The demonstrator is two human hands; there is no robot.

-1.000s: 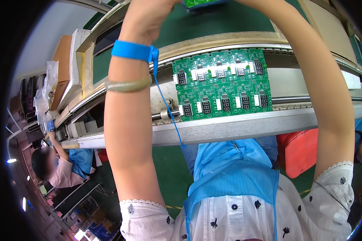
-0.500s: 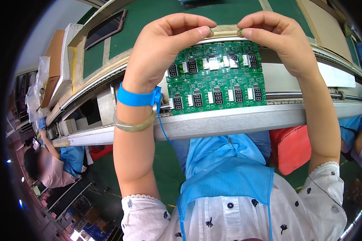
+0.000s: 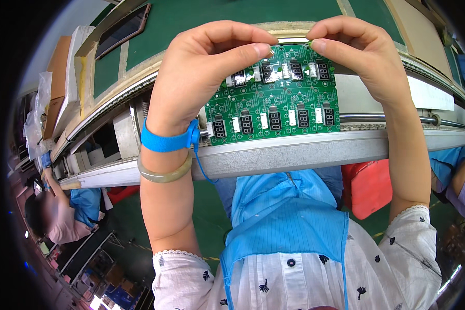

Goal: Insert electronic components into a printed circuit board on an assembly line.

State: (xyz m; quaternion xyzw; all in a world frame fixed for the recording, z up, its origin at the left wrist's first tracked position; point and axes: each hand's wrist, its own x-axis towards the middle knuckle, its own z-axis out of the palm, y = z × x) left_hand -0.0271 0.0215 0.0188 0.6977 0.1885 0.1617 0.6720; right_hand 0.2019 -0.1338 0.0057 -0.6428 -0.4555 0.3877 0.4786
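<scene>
**Tiny parts in both grips, circuit board just below**

Left grip [image 3: 199, 64]: thumb and forefinger nearly meeting at the tips, seemingly pinching a tiny part [image 3: 272, 52]; too small and hidden to describe. Right grip [image 3: 367, 57]: thumb and forefinger closed on a small green part [image 3: 310, 44]. Judged near weightless, hard-bodied, easily dropped or turned; best held by the body, since any thin leads would bend.

Just below and between both grips: green circuit board [image 3: 274, 95], flat, far edge right by the fingertips. Rows of dark display modules [image 3: 275, 121] and white connectors [image 3: 264, 121]. Probably light, stiff, slick-faced; would crack or shed parts if flexed. Take it by opposite bare edges, clear of the components.

At the left grip's wrist: blue strap [image 3: 163, 139] with a thin cord.

Beyond the board, toward the wearer: metal rail [image 3: 294, 157]. Right of the board, below the right grip: steel rod [image 3: 398, 119].

Past the grips, away from the wearer: green desk [image 3: 201, 13]; a phone [image 3: 123, 30] up and left of the left grip.
</scene>
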